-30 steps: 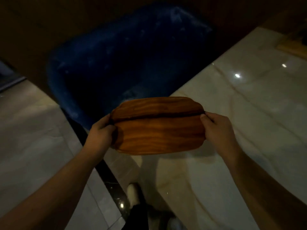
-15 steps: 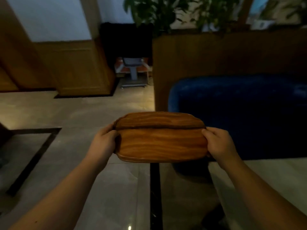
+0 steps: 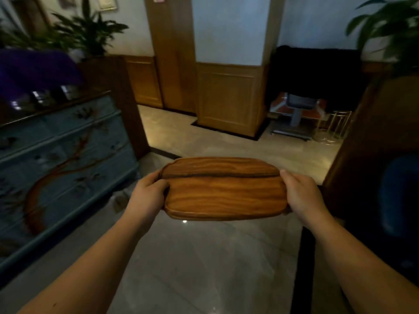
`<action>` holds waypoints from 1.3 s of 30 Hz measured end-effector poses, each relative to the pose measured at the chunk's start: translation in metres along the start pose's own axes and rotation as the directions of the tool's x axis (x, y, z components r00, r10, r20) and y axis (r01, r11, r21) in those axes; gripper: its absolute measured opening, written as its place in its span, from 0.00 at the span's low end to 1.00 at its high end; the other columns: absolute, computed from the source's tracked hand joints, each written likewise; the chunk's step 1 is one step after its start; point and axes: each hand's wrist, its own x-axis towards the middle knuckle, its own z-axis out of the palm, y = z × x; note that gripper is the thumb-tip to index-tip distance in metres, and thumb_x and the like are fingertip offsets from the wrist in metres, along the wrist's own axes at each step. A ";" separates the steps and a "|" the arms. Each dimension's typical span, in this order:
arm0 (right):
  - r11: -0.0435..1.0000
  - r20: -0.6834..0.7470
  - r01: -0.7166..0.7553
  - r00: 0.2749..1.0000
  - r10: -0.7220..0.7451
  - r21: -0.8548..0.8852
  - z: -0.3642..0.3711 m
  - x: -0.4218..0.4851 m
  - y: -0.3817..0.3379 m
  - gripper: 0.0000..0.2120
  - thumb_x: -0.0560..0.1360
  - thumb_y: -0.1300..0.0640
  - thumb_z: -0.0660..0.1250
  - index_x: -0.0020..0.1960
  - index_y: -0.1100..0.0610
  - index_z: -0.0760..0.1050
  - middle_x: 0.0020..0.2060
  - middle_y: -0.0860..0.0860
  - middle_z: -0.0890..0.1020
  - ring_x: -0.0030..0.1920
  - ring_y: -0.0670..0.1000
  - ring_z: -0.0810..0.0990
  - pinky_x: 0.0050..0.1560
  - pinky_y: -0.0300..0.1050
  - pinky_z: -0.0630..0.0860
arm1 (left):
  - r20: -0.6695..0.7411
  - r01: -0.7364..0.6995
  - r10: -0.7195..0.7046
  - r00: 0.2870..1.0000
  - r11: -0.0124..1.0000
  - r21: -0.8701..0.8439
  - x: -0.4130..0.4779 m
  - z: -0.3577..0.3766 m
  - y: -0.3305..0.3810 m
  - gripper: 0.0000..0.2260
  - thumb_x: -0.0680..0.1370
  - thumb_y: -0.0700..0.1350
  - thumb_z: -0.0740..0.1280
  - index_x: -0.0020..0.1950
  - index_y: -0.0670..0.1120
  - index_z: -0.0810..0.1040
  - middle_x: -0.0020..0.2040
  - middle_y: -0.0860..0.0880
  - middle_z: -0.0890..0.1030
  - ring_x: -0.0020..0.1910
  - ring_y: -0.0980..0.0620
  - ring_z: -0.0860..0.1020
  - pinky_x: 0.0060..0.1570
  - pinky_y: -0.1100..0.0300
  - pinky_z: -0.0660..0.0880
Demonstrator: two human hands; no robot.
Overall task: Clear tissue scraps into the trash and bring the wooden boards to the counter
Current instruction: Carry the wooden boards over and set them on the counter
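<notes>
Two stacked wooden boards (image 3: 223, 191), brown with rounded corners, are held level in front of me at chest height. The upper board sits a little further back, so its far edge shows above the lower one. My left hand (image 3: 147, 193) grips the stack's left end and my right hand (image 3: 301, 193) grips its right end. No tissue scraps or trash bin are in view.
A blue painted sideboard (image 3: 56, 155) runs along the left. A wood-panelled pillar (image 3: 229, 96) stands ahead, with a chair (image 3: 299, 109) beside it. A dark wooden partition (image 3: 374, 143) and a blue seat (image 3: 401, 200) are on the right. Tiled floor (image 3: 204, 257) lies underfoot.
The view has swung from the marble table and blue seat to an open hallway. The boards have stayed in both hands, held the same way.
</notes>
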 end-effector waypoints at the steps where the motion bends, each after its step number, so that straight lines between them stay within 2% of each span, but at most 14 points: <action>1: 1.000 0.019 0.020 1.000 -0.020 -0.013 0.021 0.009 -0.008 0.24 0.80 0.45 0.56 0.46 0.64 0.79 0.35 0.61 0.80 0.32 0.58 0.80 0.25 0.42 0.74 | -0.025 0.006 -0.006 1.000 1.000 -0.003 0.007 -0.017 -0.003 0.12 0.77 0.38 0.58 0.51 0.47 0.80 0.34 0.45 0.78 0.27 0.51 0.75 0.26 0.57 0.70; 3: 0.998 0.054 0.053 0.997 -0.051 -0.039 0.053 0.024 -0.019 0.24 0.81 0.45 0.55 0.47 0.64 0.78 0.36 0.58 0.78 0.34 0.53 0.78 0.27 0.41 0.70 | -0.061 0.037 -0.039 0.997 0.999 -0.027 0.019 -0.041 -0.011 0.12 0.77 0.38 0.59 0.49 0.47 0.81 0.34 0.44 0.76 0.28 0.49 0.73 0.28 0.55 0.69; 5: 0.997 0.119 0.069 0.991 -0.066 -0.022 0.091 0.045 -0.029 0.23 0.81 0.45 0.55 0.46 0.62 0.78 0.37 0.59 0.78 0.38 0.56 0.78 0.30 0.44 0.70 | -0.114 0.058 -0.064 0.991 0.997 -0.050 0.035 -0.066 -0.022 0.11 0.76 0.39 0.59 0.47 0.47 0.82 0.35 0.43 0.77 0.29 0.46 0.73 0.31 0.51 0.69; 10: 0.992 0.325 0.123 0.938 -0.121 0.015 0.179 0.107 -0.060 0.21 0.81 0.45 0.55 0.43 0.59 0.77 0.37 0.58 0.79 0.35 0.55 0.79 0.26 0.40 0.71 | -0.324 0.091 -0.094 0.941 0.996 -0.024 0.087 -0.117 -0.035 0.10 0.76 0.39 0.60 0.47 0.46 0.81 0.33 0.42 0.78 0.29 0.45 0.75 0.30 0.51 0.72; 12: 0.986 0.430 0.164 0.889 -0.157 0.022 0.211 0.130 -0.077 0.20 0.80 0.43 0.55 0.47 0.57 0.76 0.39 0.57 0.79 0.36 0.55 0.80 0.25 0.39 0.73 | -0.404 0.104 -0.098 0.909 0.995 -0.009 0.108 -0.137 -0.039 0.09 0.76 0.41 0.61 0.46 0.49 0.82 0.35 0.41 0.81 0.32 0.43 0.77 0.34 0.48 0.75; 14: 0.976 0.533 0.214 0.821 -0.203 0.043 0.249 0.155 -0.098 0.19 0.80 0.42 0.56 0.51 0.57 0.76 0.39 0.57 0.79 0.36 0.56 0.81 0.26 0.42 0.74 | -0.495 0.110 -0.106 0.862 0.994 -0.021 0.130 -0.161 -0.039 0.09 0.76 0.43 0.62 0.43 0.50 0.82 0.34 0.43 0.82 0.32 0.44 0.78 0.36 0.46 0.76; 17: 0.953 0.626 0.292 0.730 -0.273 0.074 0.305 0.186 -0.128 0.20 0.79 0.41 0.58 0.49 0.58 0.76 0.36 0.56 0.79 0.35 0.57 0.81 0.30 0.47 0.75 | -0.610 0.115 -0.139 0.780 0.990 -0.079 0.160 -0.193 -0.037 0.10 0.77 0.45 0.63 0.40 0.52 0.83 0.36 0.42 0.81 0.34 0.43 0.78 0.40 0.42 0.77; 20: 0.932 0.692 0.341 0.644 -0.327 0.122 0.358 0.206 -0.157 0.20 0.76 0.37 0.60 0.49 0.52 0.78 0.42 0.52 0.82 0.45 0.55 0.81 0.43 0.51 0.76 | -0.691 0.086 -0.140 0.709 0.990 -0.113 0.180 -0.222 -0.034 0.10 0.77 0.43 0.63 0.39 0.49 0.82 0.37 0.42 0.79 0.34 0.44 0.75 0.39 0.47 0.73; 22: 0.922 0.730 0.357 0.589 -0.345 0.148 0.396 0.216 -0.177 0.20 0.74 0.37 0.61 0.50 0.52 0.79 0.43 0.52 0.82 0.45 0.54 0.81 0.43 0.51 0.76 | -0.739 0.083 -0.141 0.659 0.990 -0.115 0.191 -0.246 -0.036 0.09 0.77 0.42 0.62 0.41 0.48 0.81 0.36 0.42 0.77 0.34 0.45 0.73 0.38 0.49 0.71; 25: 0.905 0.740 0.381 0.551 -0.385 0.188 0.458 0.218 -0.202 0.18 0.74 0.38 0.61 0.46 0.52 0.78 0.35 0.50 0.79 0.37 0.53 0.79 0.35 0.46 0.71 | -0.771 0.094 -0.160 0.617 0.987 -0.130 0.203 -0.291 -0.044 0.09 0.78 0.43 0.61 0.44 0.48 0.80 0.36 0.42 0.75 0.34 0.45 0.72 0.38 0.49 0.69; 27: 0.895 0.730 0.396 0.547 -0.409 0.205 0.498 0.215 -0.214 0.16 0.76 0.40 0.61 0.42 0.51 0.77 0.32 0.48 0.77 0.35 0.53 0.77 0.35 0.46 0.69 | -0.789 0.109 -0.162 0.592 0.987 -0.121 0.208 -0.320 -0.051 0.09 0.79 0.44 0.60 0.46 0.49 0.81 0.38 0.42 0.77 0.35 0.44 0.73 0.38 0.49 0.70; 32: 0.871 0.696 0.409 0.543 -0.471 0.271 0.601 0.189 -0.259 0.19 0.80 0.46 0.58 0.38 0.56 0.78 0.35 0.55 0.80 0.40 0.57 0.78 0.41 0.51 0.72 | -0.824 0.100 -0.135 0.551 0.990 -0.096 0.221 -0.410 -0.072 0.08 0.78 0.46 0.61 0.46 0.51 0.80 0.42 0.40 0.81 0.37 0.43 0.77 0.43 0.44 0.76; 34: 0.862 0.688 0.408 0.533 -0.492 0.300 0.641 0.176 -0.282 0.21 0.81 0.48 0.56 0.39 0.59 0.78 0.37 0.59 0.79 0.40 0.56 0.78 0.42 0.48 0.72 | -0.838 0.090 -0.120 0.532 0.992 -0.085 0.229 -0.453 -0.079 0.07 0.78 0.46 0.62 0.48 0.52 0.79 0.44 0.38 0.82 0.37 0.43 0.78 0.44 0.43 0.78; 39: 0.857 0.638 0.391 0.575 -0.513 0.337 0.730 0.153 -0.331 0.26 0.81 0.45 0.54 0.41 0.65 0.77 0.38 0.63 0.80 0.40 0.59 0.79 0.43 0.52 0.75 | -0.840 0.091 -0.114 0.530 0.993 -0.077 0.248 -0.545 -0.083 0.07 0.77 0.47 0.62 0.49 0.50 0.79 0.47 0.37 0.82 0.42 0.38 0.81 0.47 0.39 0.78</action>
